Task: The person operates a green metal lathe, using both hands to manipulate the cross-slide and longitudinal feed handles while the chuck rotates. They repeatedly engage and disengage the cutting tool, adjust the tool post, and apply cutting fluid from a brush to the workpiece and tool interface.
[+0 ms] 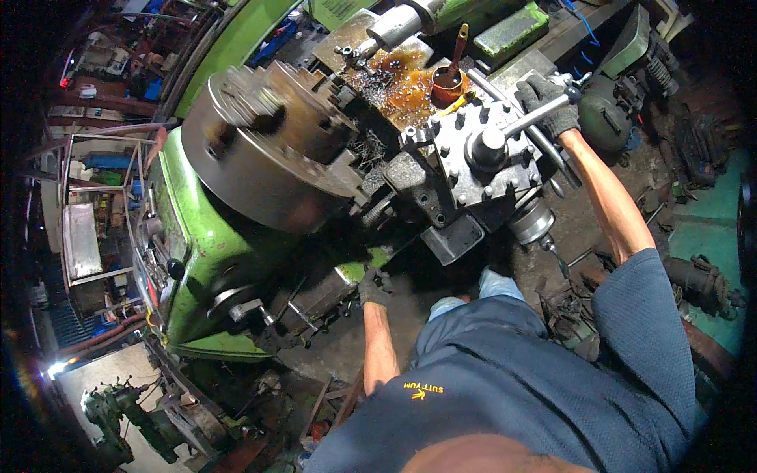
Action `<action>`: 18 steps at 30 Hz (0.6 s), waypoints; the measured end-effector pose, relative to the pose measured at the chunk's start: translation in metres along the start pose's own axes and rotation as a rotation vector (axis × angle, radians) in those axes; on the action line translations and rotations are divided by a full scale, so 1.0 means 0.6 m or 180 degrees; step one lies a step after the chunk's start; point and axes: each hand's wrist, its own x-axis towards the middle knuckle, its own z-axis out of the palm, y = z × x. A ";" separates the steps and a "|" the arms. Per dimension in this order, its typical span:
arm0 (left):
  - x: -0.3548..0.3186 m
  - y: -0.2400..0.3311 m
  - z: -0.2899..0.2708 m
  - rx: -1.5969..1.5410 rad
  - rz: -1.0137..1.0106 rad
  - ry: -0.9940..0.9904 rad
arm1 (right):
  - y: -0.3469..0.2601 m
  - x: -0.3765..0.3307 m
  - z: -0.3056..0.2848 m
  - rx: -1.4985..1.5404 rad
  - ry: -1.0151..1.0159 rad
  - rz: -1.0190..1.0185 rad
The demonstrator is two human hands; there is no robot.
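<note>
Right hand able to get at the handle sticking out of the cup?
Likely yes: the handle stands above the cup, though a metal bar lies between it and the right hand.

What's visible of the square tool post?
The tool post is a silvery, metal-looking block ringed with dark bolts. From its dark central hub a pale lever slants rightward to a black knob. It sits right of the blurred chuck. The gloved right hand is beside the lever; contact is unclear.
</note>
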 end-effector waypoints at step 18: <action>0.128 -0.225 -0.134 0.0484 -0.0093 -0.0054 | -0.008 0.000 -0.001 0.0291 0.0321 0.0338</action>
